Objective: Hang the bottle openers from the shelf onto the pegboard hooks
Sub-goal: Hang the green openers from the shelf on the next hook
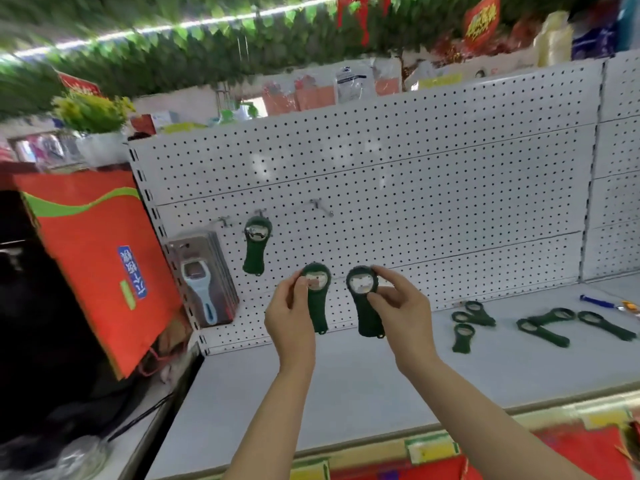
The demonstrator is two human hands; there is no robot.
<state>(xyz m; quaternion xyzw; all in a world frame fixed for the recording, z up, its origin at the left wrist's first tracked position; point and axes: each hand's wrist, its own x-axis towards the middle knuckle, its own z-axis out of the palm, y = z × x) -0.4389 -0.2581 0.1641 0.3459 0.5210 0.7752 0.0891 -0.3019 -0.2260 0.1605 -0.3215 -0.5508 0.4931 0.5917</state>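
Red cloth, a big bag [93, 258] with a green wave and a blue label, leans at the far left against the end of the pegboard [398, 188]. Just right of it, packaged blue-handled openers [204, 282] hang at the board's left edge, and beside them one dark green bottle opener [256, 245] already hangs from a hook [260, 213], ring end up. Another hook [320, 206] to its right is bare. Below that, my left hand [289, 317] pinches a green opener [317, 296] by the edge of its round head, thumb and fingertips curled onto it, handle pointing down, held in front of the board and clear of the shelf [346, 393]. Just beside it, my right hand [403, 306] grips a second green opener [365, 299] the same way, fingers closed around the right side of its ring, handle hanging down. The two openers are near each other but apart. Farther right, on the grey shelf near the board's foot, six more green openers [540, 322] lie flat in loose clusters, some touching. A blue-handled tool [602, 303] lies at the far right edge.
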